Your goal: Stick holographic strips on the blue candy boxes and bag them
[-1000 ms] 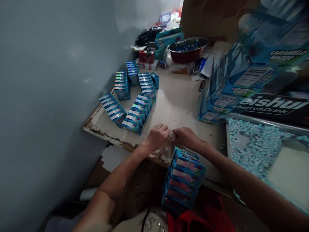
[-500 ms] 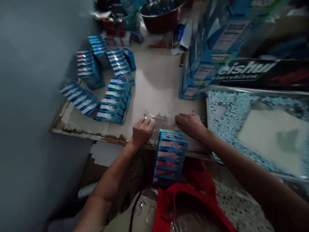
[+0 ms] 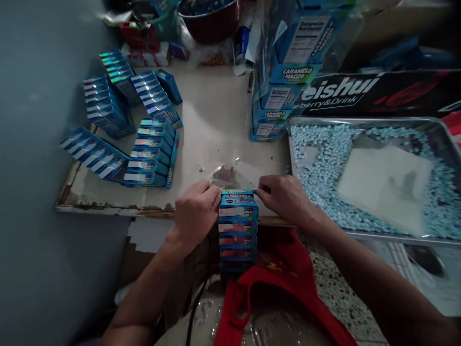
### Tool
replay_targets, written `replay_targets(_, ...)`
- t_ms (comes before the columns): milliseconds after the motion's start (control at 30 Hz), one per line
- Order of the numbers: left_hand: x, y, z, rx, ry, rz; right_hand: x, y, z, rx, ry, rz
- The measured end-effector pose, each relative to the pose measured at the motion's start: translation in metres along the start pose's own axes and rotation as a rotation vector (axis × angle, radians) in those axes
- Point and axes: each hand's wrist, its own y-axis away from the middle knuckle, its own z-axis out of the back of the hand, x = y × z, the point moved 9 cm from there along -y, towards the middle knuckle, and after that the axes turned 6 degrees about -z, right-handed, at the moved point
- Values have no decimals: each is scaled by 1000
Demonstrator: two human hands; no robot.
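Observation:
A display box of blue candy boxes (image 3: 238,230) juts over the table's front edge, close against my body. Clear plastic (image 3: 226,172) spreads over the tabletop at its far end; I cannot tell whether it is a bag or a sheet. My left hand (image 3: 197,207), fingers closed, pinches the plastic at the display box's far left corner. At the far right corner my right hand (image 3: 283,194) is also closed, pinching the plastic with thumb and fingertips. Both hands are beside the box's top end, and the plastic stretches between them.
Several rows of blue candy boxes (image 3: 149,151) stand at the left. Plastic-wrapped display boxes (image 3: 275,96) are stacked at the back right. A metal tray (image 3: 293,163) of light blue candies with a pale sheet lies at right. A dark red bowl (image 3: 211,29) sits behind.
My hands have come nearer the display box, drawing the plastic toward its top end. The view has shifted, so the surroundings sit farther left.

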Motion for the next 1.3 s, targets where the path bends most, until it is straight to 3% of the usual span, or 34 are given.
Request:
replay_targets(167,-1,12,28,-241,114,172,8,41,27,-259,-159,-3)
replay_targets(333,-2,31,32,-382,198,273,23,78,25,-478,-157,26)
replay_targets(533,-15,48,32,-448,159,291,19,92,30,-645,-326,25)
replay_targets(667,-25,74,27,-515,83,201,24,112,31,-868,-312,257)
replay_targets(767,-28,96,16,-544,75,105,24,123,12,-891,-325,435)
replay_targets(867,-27,102,3,-547,62,46,18,122,-6,-871,-321,427)
replay_targets(967,-3,95,-7,-578,60,276,13,117,-16,-877,-326,365)
replay_targets(1033,17,89,-23,-509,130,483,12,114,-18,-892,-328,337)
replay_targets(1100,27,80,-42,-345,225,548,14,112,-19,-901,-312,333)
replay_targets(1200,23,75,-60,-110,214,435,17,111,-21,-886,-302,369)
replay_targets(1300,18,78,-69,40,155,307,21,109,-20,-835,-367,441)
